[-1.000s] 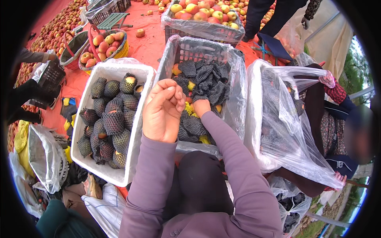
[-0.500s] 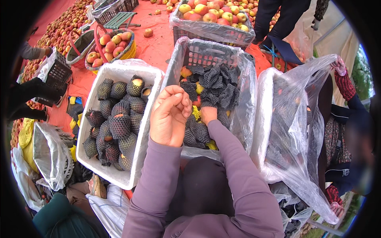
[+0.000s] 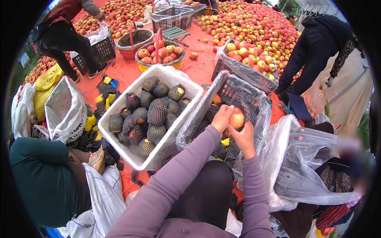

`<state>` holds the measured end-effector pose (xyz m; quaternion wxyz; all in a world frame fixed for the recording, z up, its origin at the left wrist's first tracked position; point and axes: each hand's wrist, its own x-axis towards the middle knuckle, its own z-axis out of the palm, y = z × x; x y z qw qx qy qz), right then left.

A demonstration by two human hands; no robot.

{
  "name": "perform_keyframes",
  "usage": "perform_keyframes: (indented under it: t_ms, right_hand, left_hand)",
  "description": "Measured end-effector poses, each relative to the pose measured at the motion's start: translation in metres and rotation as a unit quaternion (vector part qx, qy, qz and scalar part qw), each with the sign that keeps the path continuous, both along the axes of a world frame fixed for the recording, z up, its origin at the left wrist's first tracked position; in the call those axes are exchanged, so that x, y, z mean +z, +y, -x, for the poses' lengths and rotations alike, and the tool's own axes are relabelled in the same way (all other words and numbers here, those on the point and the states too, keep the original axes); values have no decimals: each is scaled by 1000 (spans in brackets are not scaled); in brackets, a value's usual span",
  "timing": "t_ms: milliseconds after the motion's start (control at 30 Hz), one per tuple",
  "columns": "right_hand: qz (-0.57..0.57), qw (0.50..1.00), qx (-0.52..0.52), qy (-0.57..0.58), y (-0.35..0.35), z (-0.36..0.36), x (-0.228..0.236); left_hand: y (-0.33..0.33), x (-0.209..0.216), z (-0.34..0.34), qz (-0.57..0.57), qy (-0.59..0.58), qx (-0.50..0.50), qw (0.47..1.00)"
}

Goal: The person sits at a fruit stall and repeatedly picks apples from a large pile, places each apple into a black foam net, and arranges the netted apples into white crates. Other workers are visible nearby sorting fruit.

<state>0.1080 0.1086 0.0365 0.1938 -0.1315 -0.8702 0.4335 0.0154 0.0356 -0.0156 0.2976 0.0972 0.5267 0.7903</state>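
Observation:
Over the plastic-lined dark crate [image 3: 182, 137] in front of me, both hands meet around a red and yellow apple [image 3: 237, 119]. My left hand [image 3: 222, 120] closes on its left side. My right hand [image 3: 244, 139] grips it from below and the right. Black foam net [image 3: 247, 106] shows right behind the apple; whether it touches the fruit I cannot tell. More dark nets [image 3: 227, 152] and some bare apples lie in the crate, partly hidden by my hands. To the left, a white foam box [image 3: 104, 123] holds several apples in black nets.
Beyond the crate stands a lined crate full of apples [image 3: 254, 59]. Two baskets [image 3: 170, 63] and a green folding stool [image 3: 174, 35] sit on the red sheet [image 3: 202, 75]. At right, a person handles clear plastic [image 3: 305, 166] over a white box. Another person [image 3: 43, 178] sits at left.
My raised left hand has come down to the right, and my right hand has come up out of the nets. Both now hold an apple. The view has swung, showing more of the apple heap.

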Motion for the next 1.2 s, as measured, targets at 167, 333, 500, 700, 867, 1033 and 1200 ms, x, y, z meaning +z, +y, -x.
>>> perform_keyframes:
  t_ms: [167, 333, 500, 700, 867, 1033, 1200]
  right_hand:
    - [485, 841, 173, 167, 17, -29, 7]
    - [613, 726, 278, 142, 17, -53, 20]
    - [608, 722, 312, 108, 18, -66, 29]
    - [617, 715, 313, 96, 21, -60, 18]
    - [440, 889, 121, 23, 8, -35, 27]
    - [18, 973, -35, 228, 15, -23, 6]
    - [-220, 956, 9, 196, -7, -27, 25]
  left_hand:
    - [-22, 27, -8, -3, 55, 94, 994]
    - [-42, 28, -30, -281, -242, -300, 879]
    - [-56, 41, -50, -313, -184, -333, 870]
    - [-53, 50, -54, -360, -114, -238, 895]
    - [-59, 37, -26, 23, 356, 171, 918]
    - [-50, 70, -51, 16, 422, 146, 895]
    - [-46, 55, -38, -246, -106, -117, 956]
